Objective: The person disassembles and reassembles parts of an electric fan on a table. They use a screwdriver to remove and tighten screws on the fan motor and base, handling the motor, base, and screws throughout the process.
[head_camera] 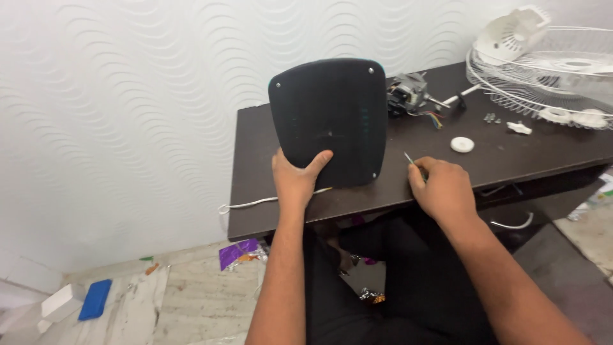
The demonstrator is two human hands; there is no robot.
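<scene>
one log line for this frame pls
left hand: props black panel upright on dark table | right hand: grip on thin screwdriver | behind: motor, fan grille

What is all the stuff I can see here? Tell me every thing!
Panel: one, black, rounded, stood up on the table, screws at its corners.
Table: one, dark brown, against the wall.
Motor: one, grey with coloured wires, behind the panel.
Fan guard: one, white wire, far right of the table.
Round knob: one, white, mid-table.
Cord: one, white, at the table's front edge.
Blue block: one, on the floor.
Left hand: grips the panel's lower edge.
Right hand: pinches a thin tool.
</scene>
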